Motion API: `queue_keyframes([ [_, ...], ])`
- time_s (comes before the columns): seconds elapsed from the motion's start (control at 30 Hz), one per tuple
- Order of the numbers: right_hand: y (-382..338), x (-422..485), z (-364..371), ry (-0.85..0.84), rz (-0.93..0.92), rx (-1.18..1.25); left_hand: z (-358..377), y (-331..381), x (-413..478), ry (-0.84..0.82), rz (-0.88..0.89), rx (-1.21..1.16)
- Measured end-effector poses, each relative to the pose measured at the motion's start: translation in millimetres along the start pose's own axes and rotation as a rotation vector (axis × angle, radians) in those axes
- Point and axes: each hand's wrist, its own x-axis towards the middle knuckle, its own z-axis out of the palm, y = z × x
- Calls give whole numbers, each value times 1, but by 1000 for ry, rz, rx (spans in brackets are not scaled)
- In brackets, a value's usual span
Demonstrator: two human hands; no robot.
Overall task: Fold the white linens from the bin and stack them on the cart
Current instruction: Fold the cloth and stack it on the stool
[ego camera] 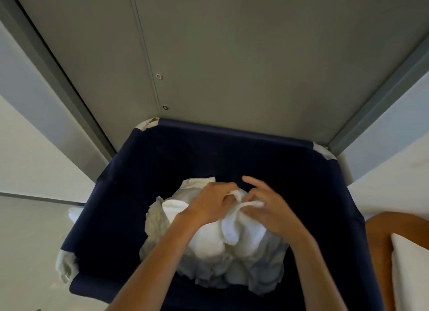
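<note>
two hands inside the dark blue fabric bin [120, 194]. white linens [209, 262] lie crumpled in a heap on its bottom, toward the near side. left hand [209, 206]: fingers [228, 185] curled round a rolled edge of the top linen [231, 229]. right hand [271, 210]: thumb and lower fingers pinch the same edge just beside the left hand, index finger raised. grey panel wall [243, 55] stands behind the bin. white cloth [411, 271] lies on a brown surface [378, 236] at lower right.
</note>
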Motion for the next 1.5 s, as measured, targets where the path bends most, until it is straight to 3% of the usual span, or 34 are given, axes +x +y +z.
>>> queue_keyframes([
  [0.17, 3, 6, 15, -51, 115, -155, -1, -2, -2, 29, -15, -180],
  [0.4, 11, -5, 4, 108, 128, -133, 0, -36, -8, -140, -74, 64],
  [0.63, 9, -23, -34, 213, 85, -20, 13, -70, -25, -254, -214, 130],
  [0.77, 9, -29, -45, 272, 79, 69, 16, -70, -29, -175, -250, 90],
  [0.97, 20, -18, -38, 385, 141, 20, 1, -67, -24, 154, -408, 146],
  [1.17, 46, -16, -37, 614, 369, -58, -4, -76, -29, 164, -619, 147],
  [1.33, 56, -15, -20, 527, 515, -76, 12, -57, -30, 111, -622, 119],
  [1.5, 52, -4, 8, 442, 503, -98, 36, -46, -21, -3, -608, -172],
])
